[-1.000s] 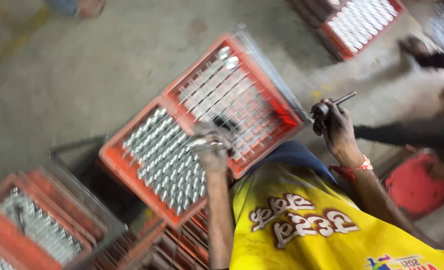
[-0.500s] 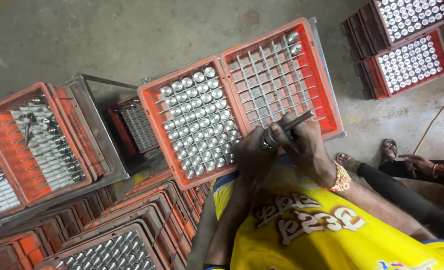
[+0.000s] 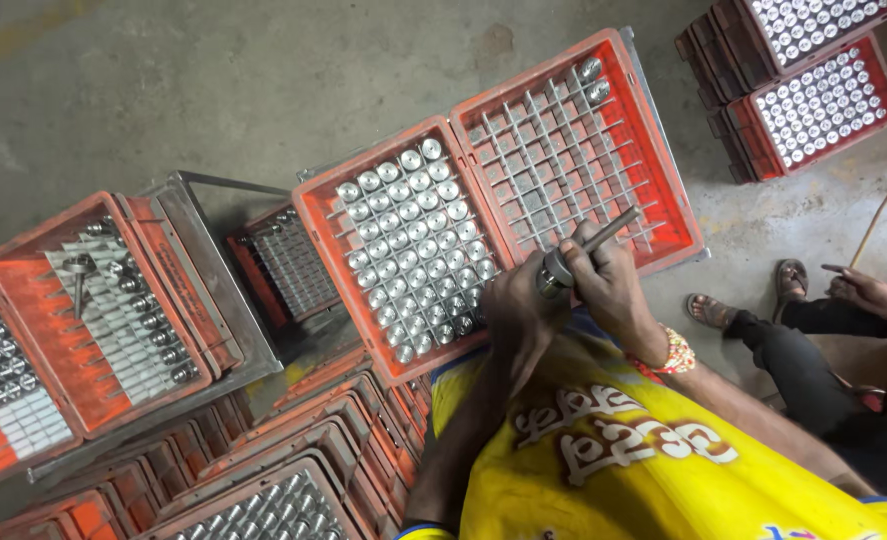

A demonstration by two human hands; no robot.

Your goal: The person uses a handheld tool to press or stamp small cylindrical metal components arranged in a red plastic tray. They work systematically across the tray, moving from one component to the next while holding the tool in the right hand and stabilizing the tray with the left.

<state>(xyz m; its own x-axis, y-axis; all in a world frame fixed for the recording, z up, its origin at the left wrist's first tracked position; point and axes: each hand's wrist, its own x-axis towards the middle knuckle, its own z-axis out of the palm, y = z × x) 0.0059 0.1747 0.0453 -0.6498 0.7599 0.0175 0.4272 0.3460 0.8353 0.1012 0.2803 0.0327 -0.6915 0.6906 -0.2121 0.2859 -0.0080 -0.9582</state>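
My right hand (image 3: 613, 290) grips a metal part (image 3: 575, 252), a thin shaft with a round head, held slanted over the front edge of a red double crate (image 3: 493, 215). My left hand (image 3: 516, 312) is closed on the round head of the same part. The crate's left half (image 3: 413, 250) is full of shiny round metal pieces. Its right half (image 3: 563, 150) is a bare grid with two pieces (image 3: 591, 80) in the far corner. A beaded band sits on my right wrist.
More red crates of metal parts stand at the left (image 3: 93, 300), in a stack at the bottom (image 3: 263, 480) and at the top right (image 3: 813, 90). Another person sits at the right, with a sandalled foot (image 3: 723, 310) and a hand (image 3: 863, 290) showing. The floor is concrete.
My right hand came in from the right with the part and met my left hand at the crate's front edge. The view swung so the double crate is central.
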